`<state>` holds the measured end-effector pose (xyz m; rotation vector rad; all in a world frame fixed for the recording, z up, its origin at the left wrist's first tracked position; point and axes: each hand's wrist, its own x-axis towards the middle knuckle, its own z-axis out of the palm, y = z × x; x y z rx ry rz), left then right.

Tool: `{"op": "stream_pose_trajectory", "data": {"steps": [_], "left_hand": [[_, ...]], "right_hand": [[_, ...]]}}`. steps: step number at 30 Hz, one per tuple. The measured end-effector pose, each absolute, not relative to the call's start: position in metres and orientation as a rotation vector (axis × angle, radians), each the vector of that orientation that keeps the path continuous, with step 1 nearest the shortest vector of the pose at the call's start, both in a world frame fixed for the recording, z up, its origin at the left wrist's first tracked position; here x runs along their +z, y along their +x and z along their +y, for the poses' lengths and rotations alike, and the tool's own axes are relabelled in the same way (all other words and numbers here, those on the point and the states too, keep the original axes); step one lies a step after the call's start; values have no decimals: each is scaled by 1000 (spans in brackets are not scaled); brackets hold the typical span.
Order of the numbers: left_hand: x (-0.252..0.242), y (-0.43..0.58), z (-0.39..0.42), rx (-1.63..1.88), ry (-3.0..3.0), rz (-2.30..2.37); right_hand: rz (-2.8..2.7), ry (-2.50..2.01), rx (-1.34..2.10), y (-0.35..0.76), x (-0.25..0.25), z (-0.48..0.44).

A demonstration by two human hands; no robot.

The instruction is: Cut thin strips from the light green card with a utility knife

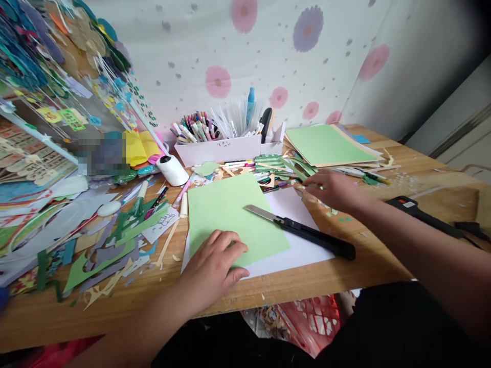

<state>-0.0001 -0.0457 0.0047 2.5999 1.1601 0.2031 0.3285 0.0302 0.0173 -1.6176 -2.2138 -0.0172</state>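
Note:
A sheet of light green paper (230, 209) lies over a white sheet (303, 245) on the wooden table. My left hand (217, 260) rests on the green sheet's near edge, fingers lying loosely on it. Across the right part of both sheets is a black utility knife (307, 232), its blade out and pointing left. Beyond it, my right hand (332, 189) is over the paper scraps and pens with its fingers curled together. A small pale green bit shows at its fingertips; what they hold is not clear.
A white box (218, 152) of pens stands at the back, beside a stack of coloured paper (330, 145). Cut scraps (107, 260) heap on the left near a white cone-shaped spool (172, 170). A black-handled tool (418, 214) lies right. Below the edge is a red basket (320, 319).

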Motion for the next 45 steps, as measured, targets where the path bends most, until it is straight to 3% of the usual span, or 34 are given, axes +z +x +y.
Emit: {"op": "stream_pose_trajectory", "data": {"steps": [3,7,11,17,24,34,45], "left_hand": [[5,2,-39,193,2628,1108],[5,4,-30,158,2681,1048],[8,8,-23,118,2734,989],[9,26,-21,82,2809,1022],[1,36,-12,162,2928,910],[-3,24,-12,311,2834,805],[-3,26,-26,349,2986,679]], "right_hand": [[-2212,-1618,-79,337,17,13],[-2605,-1452,48,306,21,-25],[-2687,-1593,79,303,16,-26],[-2556,-1582,-166,330,7,-13],[-2686,-1015,346,282,5,-40],[-2743,-858,40,274,-10,-33],[-2656,-891,136,268,-17,-38]]}}
